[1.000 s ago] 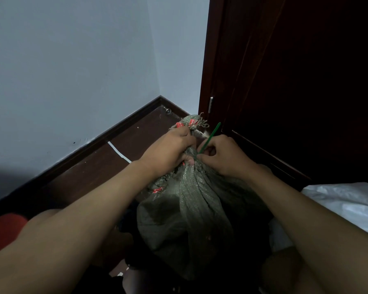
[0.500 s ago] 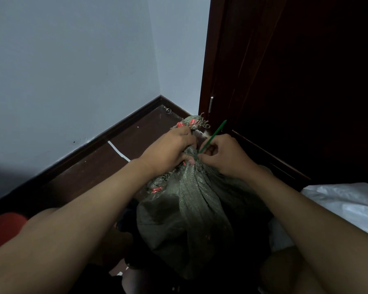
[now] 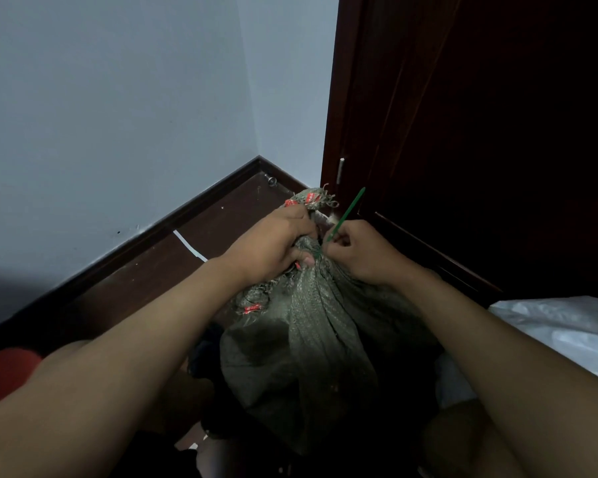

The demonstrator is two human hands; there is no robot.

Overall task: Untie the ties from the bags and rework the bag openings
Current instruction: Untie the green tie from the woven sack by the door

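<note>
The green woven bag [image 3: 311,326] neck is gripped by the left hand [image 3: 273,248]; beside it, the green tie [image 3: 346,212] is pinched by the right hand [image 3: 363,251].

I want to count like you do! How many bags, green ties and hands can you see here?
Bags: 2, the green woven bag and a white bag
Green ties: 1, the green tie
Hands: 2, the left hand and the right hand
Total: 5

The single head camera is looking forward and down, close above the woven bag [image 3: 301,339], facing the room corner.
</note>
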